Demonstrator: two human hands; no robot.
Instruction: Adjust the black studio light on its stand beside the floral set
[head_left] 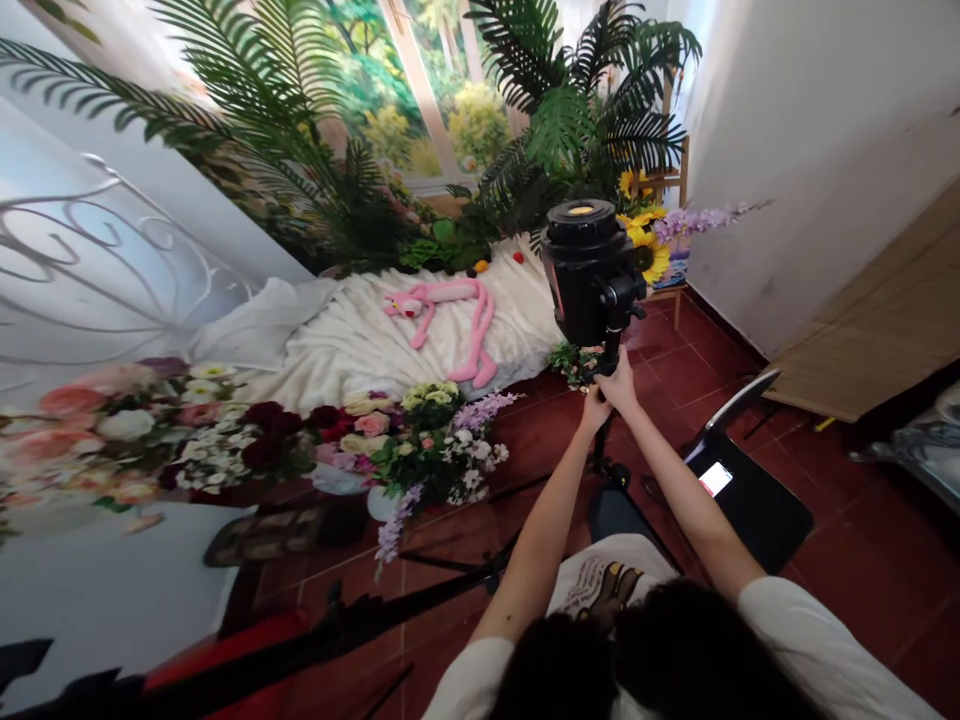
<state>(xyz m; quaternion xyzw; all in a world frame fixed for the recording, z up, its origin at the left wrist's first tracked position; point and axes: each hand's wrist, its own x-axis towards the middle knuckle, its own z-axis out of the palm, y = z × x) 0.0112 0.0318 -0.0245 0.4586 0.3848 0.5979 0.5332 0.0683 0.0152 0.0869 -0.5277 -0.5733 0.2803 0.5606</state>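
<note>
The left hand (597, 408) was closed around the upper part of a black light stand (613, 345), its fingers partly hidden by the grip. The right hand (618, 384) was wrapped around it too, just beside the left and slightly higher, so the two hands met on the pole. Straight above them sat a bulky black studio light (586, 272), mounted on the stand, its round end tipped upward. Both arms reached out at full stretch from a white T-shirt (652, 555) with a printed figure on the chest.

Behind the light, to its right, I could see yellow sunflowers (649, 255) and a lilac flower spray (705, 220). Left of it lay a cream blanket (352, 350), rumpled, with a long-limbed pink plush toy (450, 292) sprawled across it. Some small round fruits (518, 258) were dotted near its far edge. Palm fronds (570, 120) rose beyond, in front of a painted garden window (420, 90).

Nearer, a crowded bank of flowers (371, 425) ran along the blanket's front. A long black boom (405, 600) crossed the lower left, over the red tiled floor (847, 530). Beside the right forearm stood a black chair (772, 505), and a phone (715, 479) lay on its seat, screen lit. A curly metal frame (97, 245) stood at the far left.
</note>
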